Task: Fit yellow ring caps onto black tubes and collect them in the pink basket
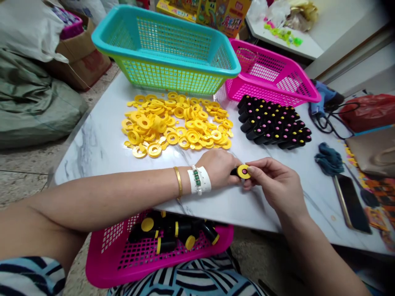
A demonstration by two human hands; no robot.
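Striped clothing (179, 277) covers my lap, and over it lies the near basket (95, 263), pink, below the edge of the white surface (108, 160); it holds loose tubes (168, 245), black with yellow ends, and its position suggests a place within easy reach of both hands. Above it, my left hand (219, 168) is closed around the held tube (234, 172), of which only a short black part shows; this grip probably steadies it. My right hand (274, 181) pinches the yellow ring (240, 174) at the tube's end, thumb on its rim, a pink dot showing through the hole. The ring's face is turned up towards me, presumably so that I can see how it sits; whether it is fully seated I cannot tell. Beyond my left hand lies the ring pile (191, 135), spread loose, and to its right the tube cluster (271, 123), packed close with pink and yellow dots showing; the separation likely keeps the two kinds apart, each before one hand. Behind them stand a teal basket (166, 61), nested in a green one, and the far basket (268, 88), pink. A phone (353, 201) lies at right, clear of my working space.
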